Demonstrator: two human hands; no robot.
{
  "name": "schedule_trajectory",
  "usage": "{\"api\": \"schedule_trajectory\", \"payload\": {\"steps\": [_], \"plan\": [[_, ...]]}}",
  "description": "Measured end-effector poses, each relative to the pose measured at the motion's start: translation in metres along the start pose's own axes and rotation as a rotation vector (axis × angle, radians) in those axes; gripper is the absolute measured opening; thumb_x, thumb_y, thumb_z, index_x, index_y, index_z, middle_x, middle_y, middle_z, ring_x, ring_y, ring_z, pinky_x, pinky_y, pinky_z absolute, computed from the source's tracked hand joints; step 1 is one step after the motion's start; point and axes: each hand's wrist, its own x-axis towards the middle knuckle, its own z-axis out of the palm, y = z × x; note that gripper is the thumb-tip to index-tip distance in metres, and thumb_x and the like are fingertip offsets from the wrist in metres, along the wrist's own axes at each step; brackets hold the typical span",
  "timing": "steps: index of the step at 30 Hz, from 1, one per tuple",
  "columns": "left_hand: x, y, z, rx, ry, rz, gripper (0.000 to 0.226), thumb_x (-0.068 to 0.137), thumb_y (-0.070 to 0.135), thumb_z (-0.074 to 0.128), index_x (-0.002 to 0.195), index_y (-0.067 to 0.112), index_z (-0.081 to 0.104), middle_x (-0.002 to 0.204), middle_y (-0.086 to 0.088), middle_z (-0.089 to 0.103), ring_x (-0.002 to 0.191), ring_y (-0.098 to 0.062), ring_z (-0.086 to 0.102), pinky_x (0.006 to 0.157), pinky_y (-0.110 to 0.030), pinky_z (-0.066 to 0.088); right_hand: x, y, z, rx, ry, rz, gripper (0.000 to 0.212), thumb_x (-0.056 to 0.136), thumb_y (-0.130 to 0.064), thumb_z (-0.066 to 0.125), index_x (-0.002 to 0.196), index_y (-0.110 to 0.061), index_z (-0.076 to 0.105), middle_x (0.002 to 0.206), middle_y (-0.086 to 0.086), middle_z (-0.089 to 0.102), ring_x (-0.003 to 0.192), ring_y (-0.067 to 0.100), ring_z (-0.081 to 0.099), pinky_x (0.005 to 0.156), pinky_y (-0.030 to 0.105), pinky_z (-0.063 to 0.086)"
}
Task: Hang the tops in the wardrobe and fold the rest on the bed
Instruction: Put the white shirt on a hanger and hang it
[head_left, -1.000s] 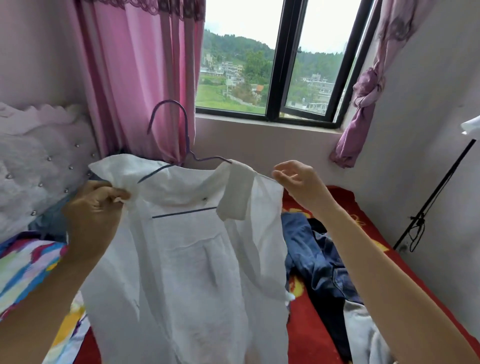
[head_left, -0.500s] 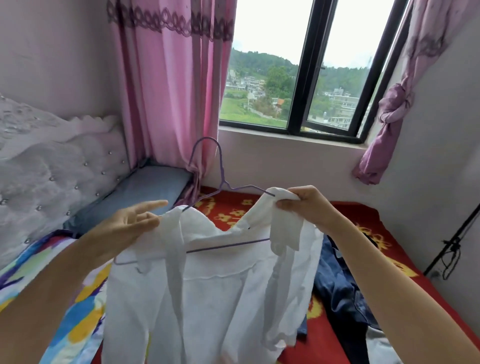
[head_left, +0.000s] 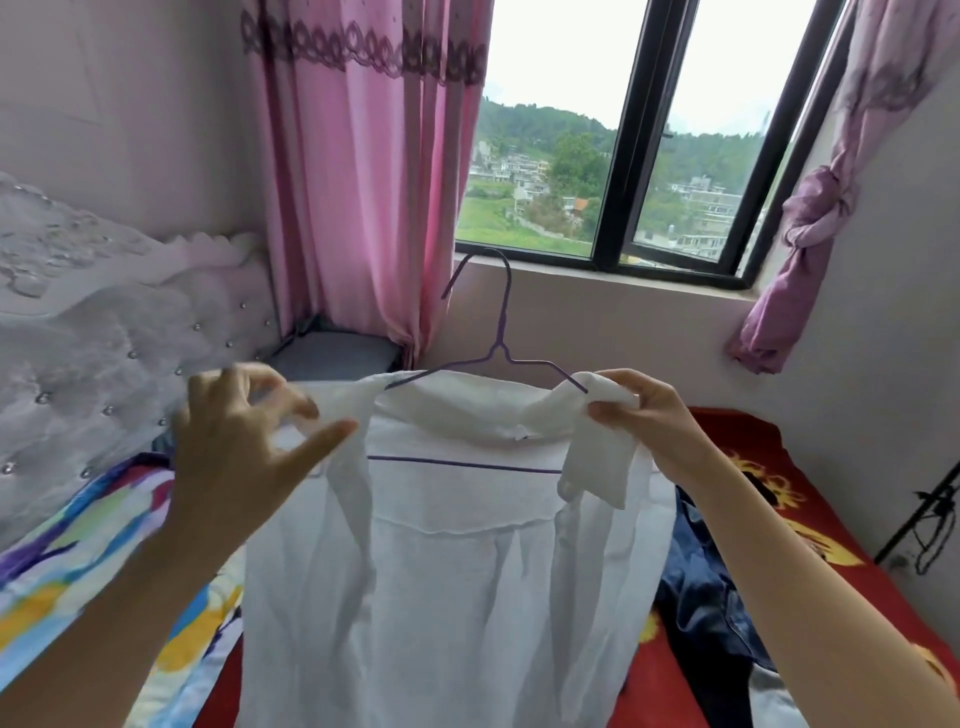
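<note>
1. A white shirt (head_left: 457, 571) hangs on a thin purple wire hanger (head_left: 501, 332) in the middle of the frame, held up in the air above the bed. Its collar is draped over the hanger's shoulders, and the hanger's bottom bar shows through the thin cloth.
2. The bed (head_left: 753, 457) below has a red cover with yellow patterns on the right side of the frame and a bright multicoloured quilt (head_left: 78, 571) at the lower left.
3. A white padded headboard (head_left: 104, 338) with studs stands at the left. The walls are pale. A black-framed window (head_left: 623, 156) at the upper right looks out on green hills and houses.
4. The right hand (head_left: 644, 415) pinches the shirt's cloth at the right end of the hanger, thumb under, fingers over.
5. The left hand (head_left: 239, 441) is at the shirt's other shoulder, back towards the camera, fingers spread and thumb stretched out. It is blurred, and I cannot tell whether it grips the cloth or only touches it. The two hands are well apart, one at each shoulder.
6. A pink curtain (head_left: 363, 182) hangs behind the hanger's hook, and a knotted purple curtain (head_left: 800, 249) hangs at the window's right side.
7. Dark blue clothes (head_left: 701, 597) lie on the red cover just right of the shirt, partly hidden by it and by the right forearm.
8. A black stand with a cable (head_left: 924, 519) leans at the right edge.
</note>
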Motion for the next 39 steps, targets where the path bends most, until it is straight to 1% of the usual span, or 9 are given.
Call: {"api": "schedule_trajectory", "payload": {"steps": [4,8,14,17,22,27,30,35,39], "plan": [[0.033,-0.004,-0.002,0.103,-0.243,0.192,0.067,0.072,0.071,0.034,0.123,0.032,0.055,0.129,-0.010,0.053,0.113,-0.025,0.036,0.087,-0.056,0.037,-0.001,-0.004,-0.004,0.025,-0.048,-0.004,0.024,0.079,0.003,0.066,0.097,-0.013,0.066,0.081,-0.006,0.066,0.068,0.005,0.062,0.061,0.019,0.052],[0.040,-0.006,-0.001,-0.343,-0.723,-0.045,0.050,0.059,0.087,0.041,0.085,0.054,0.067,0.089,0.016,0.070,0.086,-0.001,0.061,0.080,-0.024,0.047,-0.001,-0.006,-0.007,0.040,-0.070,-0.021,0.024,0.079,0.003,0.065,0.095,-0.016,0.067,0.078,-0.007,0.066,0.068,0.006,0.062,0.061,0.020,0.052],[0.028,-0.017,-0.010,-0.798,-0.706,-0.442,0.023,0.084,-0.010,0.058,0.074,0.005,0.072,0.062,-0.003,0.068,0.054,-0.008,0.061,0.046,-0.013,0.046,-0.007,0.001,-0.016,0.096,-0.077,-0.002,0.023,0.081,0.003,0.062,0.092,-0.015,0.068,0.074,-0.006,0.067,0.066,0.009,0.063,0.057,0.022,0.052],[0.028,-0.015,-0.022,-0.850,-0.643,-0.510,0.003,0.072,0.015,0.074,0.075,0.015,0.075,0.073,-0.008,0.070,0.062,-0.012,0.064,0.052,-0.015,0.050,-0.007,0.001,-0.016,0.111,-0.089,0.001,0.020,0.083,0.003,0.059,0.093,-0.013,0.066,0.070,-0.007,0.066,0.062,0.007,0.061,0.054,0.021,0.050],[0.022,0.008,-0.036,-0.537,-0.636,-0.324,0.084,0.035,0.091,0.057,0.080,0.022,0.073,0.074,-0.001,0.071,0.062,-0.004,0.061,0.062,-0.016,0.047,-0.004,-0.001,-0.010,0.099,-0.154,0.004,0.019,0.081,0.002,0.062,0.092,-0.014,0.066,0.071,-0.007,0.066,0.062,0.007,0.062,0.055,0.022,0.053],[0.020,0.013,-0.039,-0.462,-0.681,-0.417,0.008,0.079,0.017,0.073,0.082,0.023,0.069,0.067,0.001,0.071,0.055,-0.002,0.059,0.060,-0.018,0.045,-0.004,0.003,-0.002,0.069,-0.191,0.012,0.021,0.080,0.004,0.063,0.089,-0.015,0.067,0.069,-0.006,0.066,0.062,0.009,0.061,0.055,0.022,0.052],[0.016,0.004,-0.041,-0.781,-0.727,-0.698,0.025,0.077,-0.010,0.066,0.091,0.009,0.072,0.070,-0.018,0.067,0.051,-0.016,0.058,0.045,-0.020,0.048,-0.005,0.004,-0.003,0.087,-0.208,0.017,0.018,0.077,0.000,0.070,0.086,-0.016,0.069,0.069,-0.004,0.066,0.063,0.013,0.061,0.055,0.022,0.052],[-0.003,-0.021,-0.041,-0.554,-0.681,-0.792,0.022,0.095,0.002,0.046,0.113,0.006,0.059,0.061,-0.014,0.056,0.036,-0.014,0.044,0.034,-0.017,0.035,-0.007,0.009,-0.008,0.140,-0.232,0.003,0.053,0.033,-0.043,0.090,0.080,-0.025,0.074,0.073,0.002,0.068,0.063,0.017,0.064,0.056,0.028,0.054],[-0.009,-0.017,-0.053,-0.162,-0.456,-0.332,0.061,0.072,0.074,0.044,0.107,0.028,0.064,0.108,0.008,0.065,0.094,-0.011,0.059,0.084,-0.026,0.043,-0.008,0.006,-0.005,0.200,-0.255,-0.026,0.034,0.052,-0.013,0.086,0.082,-0.025,0.074,0.075,0.002,0.069,0.065,0.019,0.064,0.057,0.028,0.054]]}}
